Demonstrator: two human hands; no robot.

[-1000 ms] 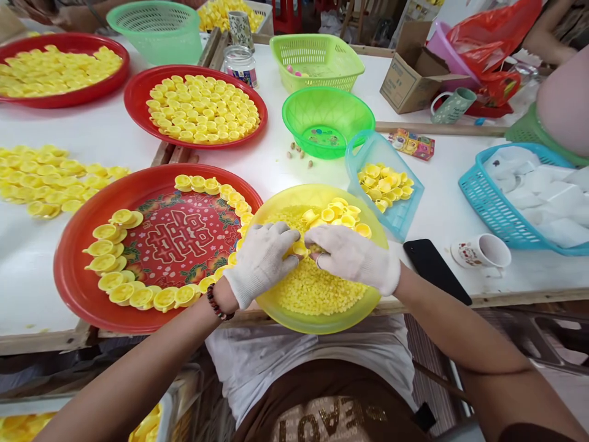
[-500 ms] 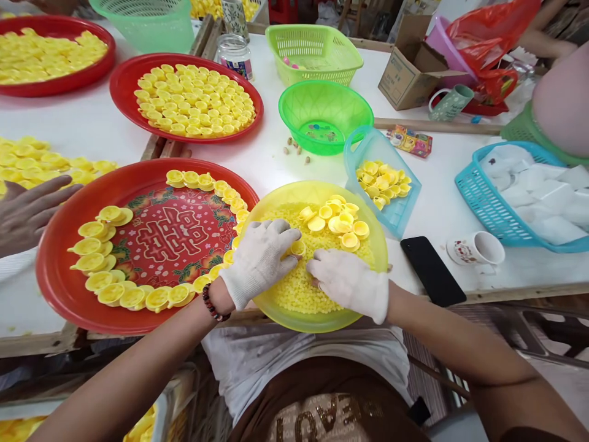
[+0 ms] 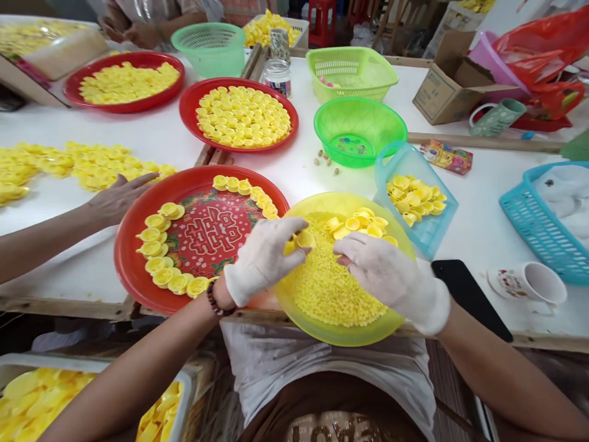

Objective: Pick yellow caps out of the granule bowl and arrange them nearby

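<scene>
My left hand (image 3: 264,261), in a white glove, pinches a small yellow plastic cup (image 3: 304,238) between thumb and fingers, just above the left side of a translucent yellow basin (image 3: 317,328). Small yellow beads (image 3: 340,301) fill the basin's bottom, and several loose yellow cups (image 3: 363,220) lie on them at the back. Over the basin's right side is my right hand (image 3: 389,273), also gloved, its fingers curled together; whatever is in them is hidden. To the left, a red tray (image 3: 126,270) carries a curved row of yellow cups (image 3: 163,277) along its edge.
Another person's hand (image 3: 117,196) rests by loose yellow pieces at the left. A blue basket (image 3: 448,212) with yellow cups, a phone (image 3: 469,298) and a mug (image 3: 529,285) stand to the right. Behind are a green bowl (image 3: 361,126) and a full red tray (image 3: 184,116).
Both my hands have risen from the beads, the left with the yellow cup in its fingers. The view has swung left, and the other person's hand has moved nearer the red tray.
</scene>
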